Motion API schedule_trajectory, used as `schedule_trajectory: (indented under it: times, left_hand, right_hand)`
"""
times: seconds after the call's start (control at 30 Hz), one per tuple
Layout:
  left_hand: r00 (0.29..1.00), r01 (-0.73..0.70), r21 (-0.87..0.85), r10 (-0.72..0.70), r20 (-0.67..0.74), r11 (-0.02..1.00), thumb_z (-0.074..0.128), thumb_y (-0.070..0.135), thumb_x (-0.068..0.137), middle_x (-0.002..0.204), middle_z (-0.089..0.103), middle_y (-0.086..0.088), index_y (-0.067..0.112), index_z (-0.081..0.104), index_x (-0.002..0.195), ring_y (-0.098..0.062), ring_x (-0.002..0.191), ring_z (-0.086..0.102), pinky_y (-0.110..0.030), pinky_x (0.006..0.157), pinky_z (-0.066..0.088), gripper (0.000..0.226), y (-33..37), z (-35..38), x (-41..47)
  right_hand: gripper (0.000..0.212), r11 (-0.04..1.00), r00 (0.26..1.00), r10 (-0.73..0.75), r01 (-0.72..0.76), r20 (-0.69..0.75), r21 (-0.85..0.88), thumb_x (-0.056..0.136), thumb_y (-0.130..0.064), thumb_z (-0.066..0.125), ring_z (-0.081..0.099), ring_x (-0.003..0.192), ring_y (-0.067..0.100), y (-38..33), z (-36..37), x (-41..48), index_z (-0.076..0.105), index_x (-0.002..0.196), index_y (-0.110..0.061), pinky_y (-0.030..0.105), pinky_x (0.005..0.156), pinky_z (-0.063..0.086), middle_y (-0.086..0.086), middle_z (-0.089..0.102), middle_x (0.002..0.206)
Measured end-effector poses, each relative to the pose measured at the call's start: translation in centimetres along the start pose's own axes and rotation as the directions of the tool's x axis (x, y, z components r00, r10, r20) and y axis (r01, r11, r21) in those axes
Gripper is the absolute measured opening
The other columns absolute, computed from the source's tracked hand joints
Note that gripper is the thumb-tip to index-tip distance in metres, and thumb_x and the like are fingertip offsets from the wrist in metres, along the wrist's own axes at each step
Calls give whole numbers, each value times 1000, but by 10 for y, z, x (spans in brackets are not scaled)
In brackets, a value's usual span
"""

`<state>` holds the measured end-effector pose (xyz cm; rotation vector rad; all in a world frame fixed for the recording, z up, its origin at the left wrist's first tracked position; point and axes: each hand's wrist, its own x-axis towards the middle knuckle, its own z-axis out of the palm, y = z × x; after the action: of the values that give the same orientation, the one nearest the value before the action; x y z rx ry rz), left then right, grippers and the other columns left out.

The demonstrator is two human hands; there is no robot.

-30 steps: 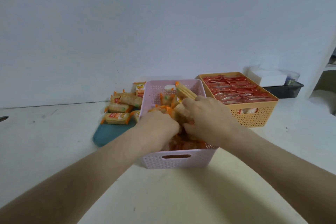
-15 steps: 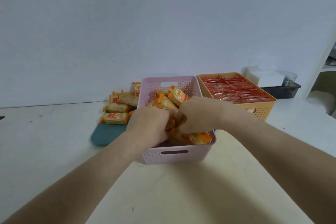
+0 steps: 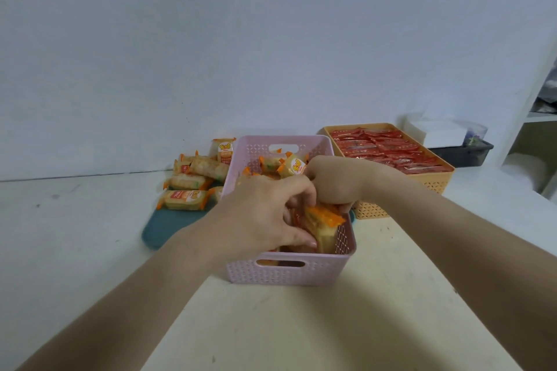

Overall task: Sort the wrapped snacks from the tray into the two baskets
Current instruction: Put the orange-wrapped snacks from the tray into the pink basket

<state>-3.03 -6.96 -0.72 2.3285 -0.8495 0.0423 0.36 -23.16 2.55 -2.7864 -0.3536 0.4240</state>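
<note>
Two hands inside the pink basket (image 3: 289,272), left hand (image 3: 265,214) curled, fingers closed on orange-wrapped snacks (image 3: 324,224), right hand (image 3: 334,181) fisted, gripping the same pile

snack wrappers (image 3: 224,151) | yellow logo and small print | too blurred to read

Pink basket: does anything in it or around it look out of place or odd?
One thing: the pink basket holds a jumbled heap of yellow-orange snacks, while the red packets in the orange basket lie flat. Both hands are in the heap. Nothing looks spilled or damaged.
</note>
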Motion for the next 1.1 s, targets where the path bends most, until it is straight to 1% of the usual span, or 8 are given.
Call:
schedule_trajectory:
  times: [0.23, 0.4, 0.5, 0.57, 0.63, 0.77, 0.93, 1.1]
  left_hand:
    - [996, 10, -53, -15, -90, 999, 90, 25, 64, 83, 65, 17, 44, 66, 89, 0, 72, 60, -17, 67, 49, 39, -6, 5, -5]
    - [990, 136, 35, -137, 41, 990, 82, 24, 76, 74, 66, 24, 35, 68, 94, 5, 63, 59, -11, 62, 43, 26, -17, -23, -11]
    - [983, 95, 302, -137, 121, 949, 74, 40, 82, 77, 60, 18, 36, 62, 107, 2, 70, 56, -15, 61, 39, 29, -17, -23, -5]
    - [986, 40, 404, -101, 132, 914, 70, 44, 83, 74, 56, 16, 32, 60, 107, 3, 66, 52, -15, 55, 34, 29, -15, -21, -1]
    - [993, 18, 419, -66, 100, 908, 70, 44, 83, 71, 56, 14, 30, 59, 100, 1, 64, 51, -17, 54, 33, 25, -15, -18, 1]
    - [999, 28, 362, -33, 9, 932, 70, 41, 82, 65, 55, 11, 31, 56, 96, -2, 61, 52, -20, 52, 34, 22, -20, -11, -2]
    - [998, 61, 277, -66, 11, 959, 75, 43, 75, 84, 63, 12, 37, 49, 91, 1, 76, 57, -29, 68, 49, 32, -21, -7, -8]
    - [994, 37, 290, -65, 88, 956, 78, 44, 75, 75, 56, 11, 36, 41, 80, -4, 72, 52, -32, 66, 46, 38, -16, -5, 0]
  right_hand:
    - [27, 994, 994, 6, 7, -110, 111, 87, -30, 62, 56, 50, 14, 5, -1, -4, 68, 104, -10, 17, 38, 45, 7, 66, 83]
    - [23, 981, 975, -99, 130, -200, 145, 76, -40, 75, 65, 67, 3, 11, -4, -16, 74, 89, -21, 17, 60, 51, -8, 70, 73]
    - [35, 991, 989, -110, 117, -100, 64, 74, -50, 75, 68, 80, 10, 7, -14, -30, 66, 95, -23, 28, 74, 56, -7, 71, 88]
    - [27, 989, 990, -140, 138, -21, -59, 79, -50, 71, 63, 75, 6, -3, -10, -38, 62, 85, -25, 20, 66, 50, -10, 66, 84]
    - [27, 963, 986, -161, 165, 36, -215, 86, -51, 63, 60, 77, 9, -11, 3, -39, 59, 85, -24, 20, 64, 45, -8, 62, 85]
    - [34, 910, 982, -91, 149, 163, -387, 98, -41, 45, 59, 100, 26, -14, 14, -35, 52, 114, -12, 36, 83, 50, 5, 60, 114]
    - [17, 779, 982, -190, 143, -13, -610, 89, -12, 50, 59, 99, 26, -9, 27, -33, 55, 104, -15, 35, 77, 36, 0, 58, 95]
    - [29, 809, 951, -266, 133, -155, -573, 89, -27, 55, 59, 105, 22, 2, 24, -29, 50, 117, -27, 42, 85, 36, -6, 63, 109]
